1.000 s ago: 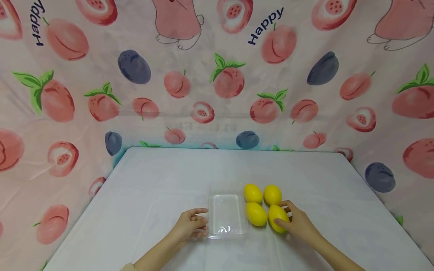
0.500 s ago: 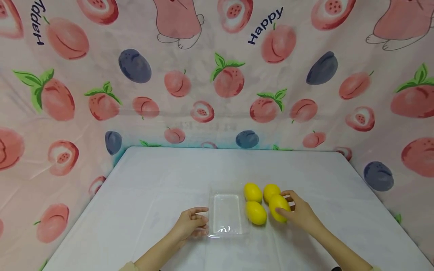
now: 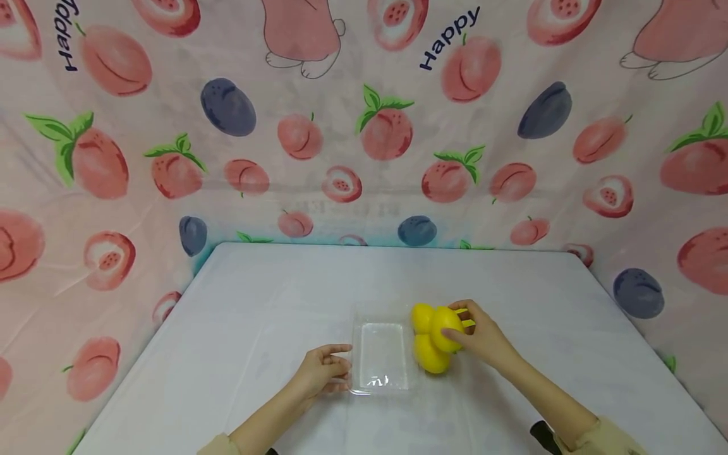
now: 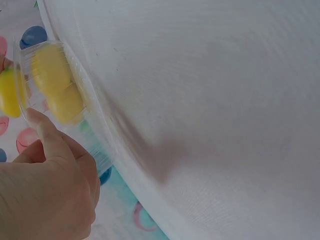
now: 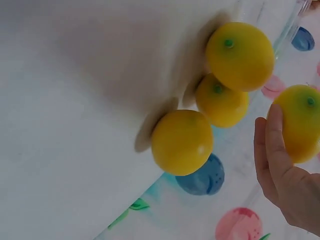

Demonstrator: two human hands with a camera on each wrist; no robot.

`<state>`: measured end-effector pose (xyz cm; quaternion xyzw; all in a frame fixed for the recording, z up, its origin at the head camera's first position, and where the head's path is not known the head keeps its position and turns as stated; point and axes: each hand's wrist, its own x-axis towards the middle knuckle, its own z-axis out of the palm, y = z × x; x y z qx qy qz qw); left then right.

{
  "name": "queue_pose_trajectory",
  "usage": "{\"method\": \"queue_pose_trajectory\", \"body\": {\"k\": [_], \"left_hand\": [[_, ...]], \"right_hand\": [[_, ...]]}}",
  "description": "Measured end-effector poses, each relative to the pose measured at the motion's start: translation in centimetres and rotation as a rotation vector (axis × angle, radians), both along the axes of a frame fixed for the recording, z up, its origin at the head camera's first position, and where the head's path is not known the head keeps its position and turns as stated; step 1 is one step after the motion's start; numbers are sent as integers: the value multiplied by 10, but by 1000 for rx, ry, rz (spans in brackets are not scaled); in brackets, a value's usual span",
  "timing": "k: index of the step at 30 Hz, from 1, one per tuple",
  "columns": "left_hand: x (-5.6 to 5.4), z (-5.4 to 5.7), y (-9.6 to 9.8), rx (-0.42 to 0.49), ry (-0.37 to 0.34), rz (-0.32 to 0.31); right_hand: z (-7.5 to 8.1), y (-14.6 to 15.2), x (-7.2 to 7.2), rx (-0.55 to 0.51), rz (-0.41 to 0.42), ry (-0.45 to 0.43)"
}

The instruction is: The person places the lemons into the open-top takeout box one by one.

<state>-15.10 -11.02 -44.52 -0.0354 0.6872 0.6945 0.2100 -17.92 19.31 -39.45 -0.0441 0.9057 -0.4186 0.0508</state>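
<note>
In the head view my right hand (image 3: 478, 335) grips a yellow lemon (image 3: 446, 330), raised over the other lemons. Three more lie on the table: one front left (image 3: 431, 355), one behind it (image 3: 421, 316), and one mostly hidden by the held lemon and my fingers. The right wrist view shows the held lemon (image 5: 302, 122) apart from those three, my fingers (image 5: 277, 142) along its side. My left hand (image 3: 321, 373) has relaxed fingers at the left side of a clear plastic box (image 3: 383, 357). In the left wrist view a fingertip (image 4: 36, 117) is right at the box's rim.
The box stands just left of the lemons on a white-covered table (image 3: 284, 284). A fruit-print cloth (image 3: 341, 145) hangs behind the table and along both sides.
My right hand has lifted the front-right lemon and carried it back and to the left, above the others. The left hand stays at the box, which has not moved.
</note>
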Motion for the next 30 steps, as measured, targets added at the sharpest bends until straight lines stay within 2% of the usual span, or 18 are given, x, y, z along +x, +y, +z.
{"method": "queue_pose_trajectory", "body": {"k": [8, 16, 23, 30], "left_hand": [[-1, 1, 0, 13, -9, -3], [-1, 1, 1, 19, -18, -5], [-1, 0, 0, 19, -17, -15], [-1, 0, 1, 23, -23, -5]], "right_hand": [[3, -20, -10, -59, 30, -37], [3, -42, -19, -166, 67, -118], [0, -59, -27, -187, 86, -150], [-5, -73, -38, -153, 97, -171]]}}
